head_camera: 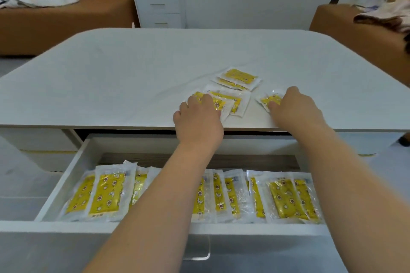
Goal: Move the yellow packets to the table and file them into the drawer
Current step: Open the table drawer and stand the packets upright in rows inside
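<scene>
left grip [197,119] curls its fingers over a flat yellow packet in clear plastic wrap [224,101]. right grip [295,111] lies on another packet [271,99]; whether it pinches or only presses i cannot tell. loose packets [240,76] lie just beyond both on the white table [133,73]. they look light, limp and slick, best pinched at a sealed edge. below the wrists, the open white drawer [66,175] holds a filed row [108,193], which the forearms cross.
</scene>
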`<state>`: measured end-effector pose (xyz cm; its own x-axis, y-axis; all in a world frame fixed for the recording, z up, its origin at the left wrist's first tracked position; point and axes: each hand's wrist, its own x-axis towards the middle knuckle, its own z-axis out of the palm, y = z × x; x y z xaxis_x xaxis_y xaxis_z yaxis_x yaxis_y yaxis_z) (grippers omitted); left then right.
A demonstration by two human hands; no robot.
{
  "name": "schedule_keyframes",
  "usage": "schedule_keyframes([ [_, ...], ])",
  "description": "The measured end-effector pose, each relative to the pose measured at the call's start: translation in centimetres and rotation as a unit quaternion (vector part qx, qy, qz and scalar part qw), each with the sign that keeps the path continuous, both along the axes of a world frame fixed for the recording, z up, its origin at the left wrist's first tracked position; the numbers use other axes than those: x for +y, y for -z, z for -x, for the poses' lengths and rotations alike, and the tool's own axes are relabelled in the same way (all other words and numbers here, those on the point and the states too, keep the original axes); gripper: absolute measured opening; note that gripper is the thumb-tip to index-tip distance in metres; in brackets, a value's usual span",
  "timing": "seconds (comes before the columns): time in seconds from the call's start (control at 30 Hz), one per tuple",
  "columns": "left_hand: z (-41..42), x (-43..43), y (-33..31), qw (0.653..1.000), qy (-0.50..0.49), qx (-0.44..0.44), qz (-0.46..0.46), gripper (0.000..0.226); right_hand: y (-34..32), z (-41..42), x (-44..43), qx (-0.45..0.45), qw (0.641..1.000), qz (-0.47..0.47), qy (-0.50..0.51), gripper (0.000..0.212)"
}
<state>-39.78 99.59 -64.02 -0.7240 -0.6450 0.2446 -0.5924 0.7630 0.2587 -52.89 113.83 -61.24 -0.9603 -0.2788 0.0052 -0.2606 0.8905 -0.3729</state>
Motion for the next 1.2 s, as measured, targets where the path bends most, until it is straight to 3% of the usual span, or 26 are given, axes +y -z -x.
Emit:
schedule_keyframes([
  [0.1, -0.7, -0.9, -0.2, 0.999, -0.015, 0.033, -0.010, 0.038, 0.3, -0.7, 0.4, 0.006, 1.000, 0.006, 0.001, 0.032],
  [0.27, -1.4, -2.9, 0.0, 0.996, -0.005, 0.004, -0.094, 0.071, 0.2, -2.0, 1.1, 0.036, 0.999, -0.027, 0.015, 0.047],
  [0.4, -2.4, -3.0, 0.0, 0.990, 0.030, 0.049, -0.130, 0.069, 0.1, -2.2, 1.4, -0.034, 0.996, 0.025, 0.075, 0.062],
  [0.53, -3.3, -2.4, -0.4, 0.984, 0.032, 0.074, -0.156, 0.074, 0.0, -2.8, 1.4, -0.039, 0.995, 0.031, 0.087, 0.064],
  [0.67, -4.0, -2.3, 0.2, 0.985, 0.041, 0.062, -0.157, 0.057, 0.1, -3.6, 1.5, -0.051, 0.993, 0.030, 0.104, 0.067],
  [0.83, -3.8, -1.5, 0.5, 0.987, 0.010, 0.098, -0.129, 0.031, 1.3, -4.5, 2.0, -0.063, 0.963, 0.240, 0.109, 0.063],
  [0.93, -4.0, -1.1, 0.4, 0.989, -0.004, 0.088, -0.117, 0.026, 1.1, -4.2, 2.9, -0.078, 0.950, 0.281, 0.112, 0.067],
  [1.07, -4.1, -0.9, -0.4, 0.992, -0.031, 0.037, -0.121, 0.032, 0.2, -4.4, 4.4, -0.058, 0.970, 0.220, 0.081, 0.053],
  [1.2, -4.0, -0.8, -0.7, 0.993, -0.038, 0.018, -0.111, 0.034, -1.0, -6.0, 3.6, -0.104, 0.970, 0.217, -0.016, 0.020],
])
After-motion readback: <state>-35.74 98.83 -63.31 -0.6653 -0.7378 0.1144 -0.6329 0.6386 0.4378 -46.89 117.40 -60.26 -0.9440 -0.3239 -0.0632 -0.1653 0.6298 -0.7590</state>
